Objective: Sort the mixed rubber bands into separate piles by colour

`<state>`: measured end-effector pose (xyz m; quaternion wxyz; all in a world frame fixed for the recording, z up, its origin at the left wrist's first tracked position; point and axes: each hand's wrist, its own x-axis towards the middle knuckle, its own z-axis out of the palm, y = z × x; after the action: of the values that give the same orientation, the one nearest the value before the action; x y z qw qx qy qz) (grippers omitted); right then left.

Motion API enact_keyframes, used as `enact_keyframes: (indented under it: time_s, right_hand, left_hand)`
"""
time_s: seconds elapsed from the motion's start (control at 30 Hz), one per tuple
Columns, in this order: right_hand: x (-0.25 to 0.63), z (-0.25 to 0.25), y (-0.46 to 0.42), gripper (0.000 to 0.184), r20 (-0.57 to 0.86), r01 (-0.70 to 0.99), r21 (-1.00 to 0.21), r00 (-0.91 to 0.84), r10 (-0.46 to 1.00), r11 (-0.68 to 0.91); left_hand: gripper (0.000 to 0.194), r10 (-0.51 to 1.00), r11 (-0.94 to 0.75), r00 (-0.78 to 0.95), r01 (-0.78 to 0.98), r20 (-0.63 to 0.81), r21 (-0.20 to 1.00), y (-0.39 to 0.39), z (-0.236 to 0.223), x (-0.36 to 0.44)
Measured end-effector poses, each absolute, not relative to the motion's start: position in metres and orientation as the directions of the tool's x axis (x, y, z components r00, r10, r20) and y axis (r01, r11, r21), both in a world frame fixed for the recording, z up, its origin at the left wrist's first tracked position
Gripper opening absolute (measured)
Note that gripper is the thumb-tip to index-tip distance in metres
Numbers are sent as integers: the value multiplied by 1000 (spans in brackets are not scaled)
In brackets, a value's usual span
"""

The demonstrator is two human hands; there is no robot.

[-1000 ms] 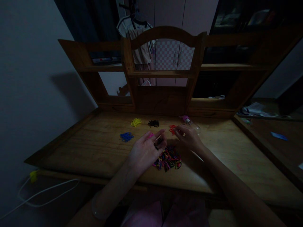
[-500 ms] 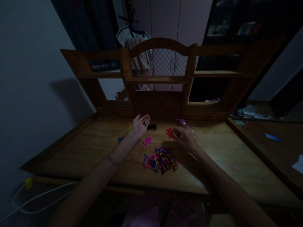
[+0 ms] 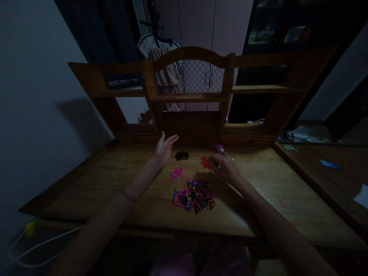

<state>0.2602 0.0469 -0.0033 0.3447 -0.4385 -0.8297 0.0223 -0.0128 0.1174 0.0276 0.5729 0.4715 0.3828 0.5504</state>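
Note:
My left hand [image 3: 165, 149] is held over the back left of the desk, fingers stretched out and thumb raised. Nothing shows in its palm. Just right of it lies a small heap of black loops [image 3: 182, 155], with pink loops [image 3: 177, 173] nearer to me. My right hand [image 3: 224, 167] is pinched at the edge of a heap of red loops [image 3: 204, 163]; what sits between its fingertips is too small to make out. A larger mixed pile of coloured loops [image 3: 194, 195], like small hair ties, lies in front, between my forearms.
Behind my right hand a clear bottle with a purple cap [image 3: 220, 148] lies on its side. A wooden shelf unit [image 3: 188, 97] rises along the back of the desk [image 3: 253, 207]. Off to the right are a blue card [image 3: 329, 164] and white paper [image 3: 361, 197].
My left hand has moved left and away from the black heap, and the black loop in its palm no longer shows. My right hand stays by the red heap.

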Motion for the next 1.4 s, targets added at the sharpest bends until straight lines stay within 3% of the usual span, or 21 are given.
enact_keyframes:
  time_s: [0.2, 0.3, 0.4, 0.5, 0.6, 0.7, 0.83, 1.4]
  right_hand:
    - [263, 0, 47, 18, 564, 735, -301, -376, 735, 608]
    - [262, -1, 46, 19, 558, 732, -297, -388, 734, 613]
    - [261, -2, 46, 20, 540, 724, -316, -394, 744, 613]
    - [259, -4, 46, 20, 509, 684, -399, -389, 768, 611]
    - [255, -7, 45, 19, 406, 582, -553, -437, 803, 596]
    - [248, -8, 41, 23, 248, 480, -682, -557, 792, 551]
    - [241, -7, 36, 25, 158, 422, -743, -643, 749, 519]
    - [224, -23, 26, 24, 192, 426, -713, -645, 739, 557]
  left_hand:
    - [35, 951, -294, 80, -52, 298, 954, 57, 34, -15]
    - [31, 958, -255, 191, 218, 215, 942, 6, 26, -10]
    - [24, 929, -336, 299, 444, 217, 831, -40, 13, 0]
    - [20, 915, -390, 326, 558, 239, 732, -66, -4, 7]
    - [22, 943, -333, 228, 639, 242, 694, -73, -18, 2]
    - [26, 974, -225, 135, 675, 182, 702, -77, -26, -9]
    - [33, 983, -182, 149, 664, 110, 725, -85, -33, -20]
    - [27, 981, -186, 56, 566, 188, 803, -77, -46, 1]
